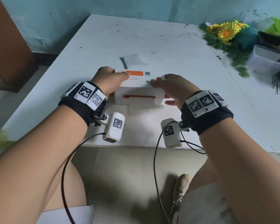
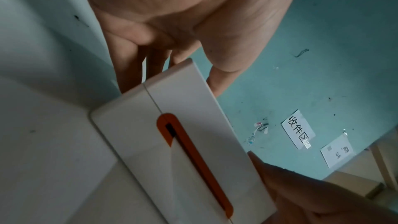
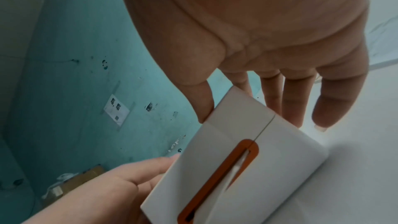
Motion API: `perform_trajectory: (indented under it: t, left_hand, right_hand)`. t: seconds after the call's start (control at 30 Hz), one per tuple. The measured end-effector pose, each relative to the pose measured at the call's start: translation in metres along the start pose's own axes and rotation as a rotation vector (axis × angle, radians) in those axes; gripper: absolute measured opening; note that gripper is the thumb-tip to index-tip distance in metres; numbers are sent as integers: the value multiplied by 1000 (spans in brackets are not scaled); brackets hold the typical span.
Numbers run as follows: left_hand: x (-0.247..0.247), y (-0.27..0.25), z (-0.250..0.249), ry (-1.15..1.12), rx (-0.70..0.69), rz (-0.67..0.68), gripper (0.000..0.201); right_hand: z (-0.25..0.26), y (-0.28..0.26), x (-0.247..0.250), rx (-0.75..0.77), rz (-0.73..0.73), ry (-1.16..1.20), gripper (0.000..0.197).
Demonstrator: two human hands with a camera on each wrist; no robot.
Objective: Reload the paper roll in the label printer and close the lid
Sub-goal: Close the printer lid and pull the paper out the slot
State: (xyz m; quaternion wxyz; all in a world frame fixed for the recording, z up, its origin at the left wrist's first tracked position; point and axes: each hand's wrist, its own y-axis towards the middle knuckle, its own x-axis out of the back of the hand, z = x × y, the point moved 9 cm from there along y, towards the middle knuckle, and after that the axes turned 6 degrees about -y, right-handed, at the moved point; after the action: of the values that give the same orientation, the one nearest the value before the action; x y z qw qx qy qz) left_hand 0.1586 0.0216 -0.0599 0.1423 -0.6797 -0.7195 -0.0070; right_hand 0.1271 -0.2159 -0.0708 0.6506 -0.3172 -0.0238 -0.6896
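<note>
A white label printer (image 1: pixel 139 92) stands on the white table (image 1: pixel 103 42) near its front edge, with its lid down. A white paper strip (image 1: pixel 141 107) comes out of the orange-rimmed slot (image 1: pixel 139 96) onto the table. My left hand (image 1: pixel 108 80) rests on the printer's left end, thumb across the orange sticker (image 1: pixel 134 73) on top, fingers (image 2: pixel 133 67) straight down the left side. My right hand (image 1: pixel 173 88) lies on the right end with its thumb (image 3: pixel 202 101) on the top edge beside an orange button (image 1: pixel 158 78). Its fingers (image 3: pixel 293 98) reach straight down the right side.
Loose white paper (image 1: pixel 133 59) and a dark strip (image 1: pixel 124 62) lie just behind the printer. Artificial sunflowers (image 1: pixel 225 31) and a clear plastic box (image 1: pixel 265 60) crowd the far right. A brown cabinet (image 1: pixel 8 46) stands left of the table.
</note>
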Motion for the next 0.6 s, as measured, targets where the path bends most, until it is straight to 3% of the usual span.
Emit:
perform_trajectory:
  t: [0.13,0.23,0.37,0.47,0.6]
  left_hand:
    - [-5,11,0,7,-36,-1,31]
    - [-16,13,9,84,-24,58,67]
    - [-20,10,17,135,5,99,94]
    - [-18,8,19,89,12,73,86]
    - [-16,5,14,58,-40,37,71]
  right_hand:
    - [3,9,-1,54,-20,-29,49]
    - [6,13,-2,59,3,-29,40]
    - [8,16,1,42,35,-25,36]
    - [9,15,1,37,46,-29,41]
    - [6,10,-1,32,52,10,20]
